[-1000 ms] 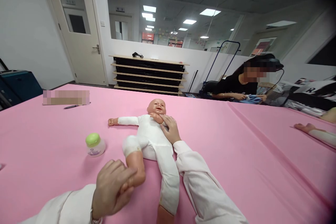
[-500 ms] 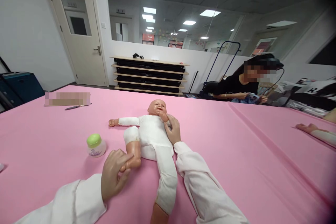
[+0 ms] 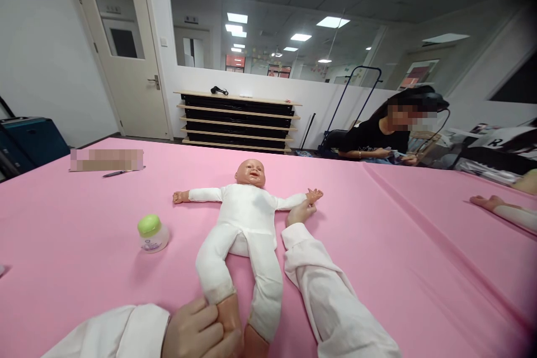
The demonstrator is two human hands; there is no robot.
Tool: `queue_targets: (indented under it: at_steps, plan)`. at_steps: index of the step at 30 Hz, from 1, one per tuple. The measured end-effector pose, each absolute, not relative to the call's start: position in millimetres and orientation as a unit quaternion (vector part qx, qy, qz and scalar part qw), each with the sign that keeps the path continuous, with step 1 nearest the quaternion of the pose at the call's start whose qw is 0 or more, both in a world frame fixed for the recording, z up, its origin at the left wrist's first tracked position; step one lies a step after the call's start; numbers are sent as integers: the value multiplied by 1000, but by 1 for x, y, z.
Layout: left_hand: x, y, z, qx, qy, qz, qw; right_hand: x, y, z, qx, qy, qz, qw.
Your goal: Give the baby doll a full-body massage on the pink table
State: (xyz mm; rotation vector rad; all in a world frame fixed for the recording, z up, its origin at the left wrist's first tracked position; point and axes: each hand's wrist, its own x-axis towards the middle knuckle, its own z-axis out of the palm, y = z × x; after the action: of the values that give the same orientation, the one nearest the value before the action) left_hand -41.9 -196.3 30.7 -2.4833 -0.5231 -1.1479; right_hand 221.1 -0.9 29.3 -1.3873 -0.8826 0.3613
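Observation:
A baby doll [image 3: 247, 210] with a white cloth body lies face up on the pink sheet [image 3: 364, 246], its head at the far end. Its arms are stretched out to both sides. My left hand [image 3: 201, 329] wraps round the lower part of the doll's leg on the left, near the bottom edge, where the foot is partly hidden. My right hand [image 3: 301, 213] is closed at the wrist of the doll's arm on the right. To the left of the doll stands a small jar [image 3: 153, 234] with a green lid.
A pen [image 3: 121, 172] lies beside a blurred flat item [image 3: 107, 160] at the far left. Another doll's limb [image 3: 499, 206] rests at the right. Beyond the table, a person [image 3: 381, 134] in black bends over something in their hands. Behind are low shelves [image 3: 237, 123].
The doll's bent leg is now drawn straight down toward me in my left hand. Its arm on the right has moved from across the chest out to the side with my right hand.

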Motion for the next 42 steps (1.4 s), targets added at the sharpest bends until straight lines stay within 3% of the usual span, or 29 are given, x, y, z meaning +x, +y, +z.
queue_targets:
  at_steps: [6,14,28,42]
  plan:
    - [-39,-194,16,-907,-114,-367,173,222,9,18,-577,-294,76,758]
    - [-37,-194,1,-922,-115,-345,135,225,22,2,-556,-268,53,785]
    - [-35,-194,1,-892,-167,-379,183,228,22,-3,-525,-345,10,778]
    - [-60,-191,27,-852,-231,-455,116,203,5,10,-495,-520,-8,696]
